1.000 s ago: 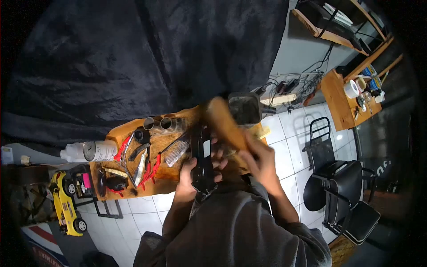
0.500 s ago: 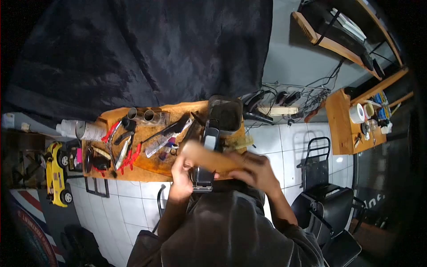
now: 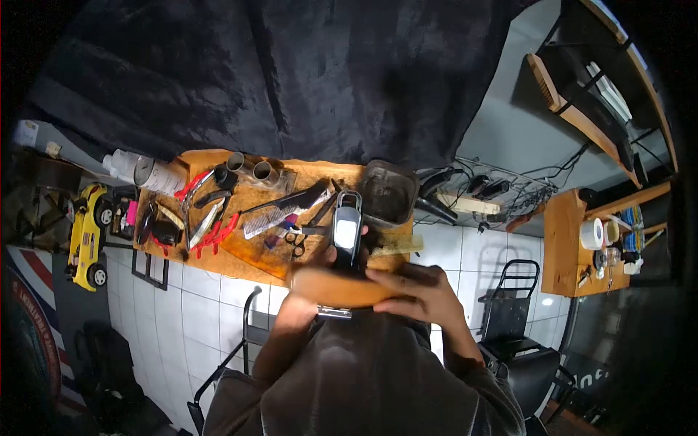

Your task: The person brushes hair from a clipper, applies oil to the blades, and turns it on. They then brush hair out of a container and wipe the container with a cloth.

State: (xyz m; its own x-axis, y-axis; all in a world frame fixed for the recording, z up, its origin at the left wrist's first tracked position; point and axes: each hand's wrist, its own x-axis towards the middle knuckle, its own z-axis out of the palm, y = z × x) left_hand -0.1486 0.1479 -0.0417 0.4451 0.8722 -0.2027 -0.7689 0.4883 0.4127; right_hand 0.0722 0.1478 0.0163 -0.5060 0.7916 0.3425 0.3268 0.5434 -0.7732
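My left hand (image 3: 297,308) is wrapped around a black hair clipper (image 3: 347,231), whose metal blade (image 3: 334,313) points toward my body. A wooden-backed brush (image 3: 340,288), slightly blurred, lies across the clipper just above the blade and hides part of my left hand. My right hand (image 3: 424,293) grips the brush at its right end. Bristles cannot be seen from here. Beyond the clipper, a pair of scissors (image 3: 296,243) and a grey comb (image 3: 270,221) rest on the wooden table.
The wooden table (image 3: 251,263) carries a black tray (image 3: 389,192), red-handled tools (image 3: 216,237), metal cups (image 3: 265,173) and a spray can (image 3: 158,176). Dark cloth (image 3: 269,80) hangs behind. Cables (image 3: 534,189) and dryers are at right, near a black chair (image 3: 509,309). A yellow toy car (image 3: 89,236) is at left.
The brush has moved down along the clipper toward the blade, and my right hand has come slightly lower. My view has shifted, so the surroundings sit differently. Both hands keep their holds.
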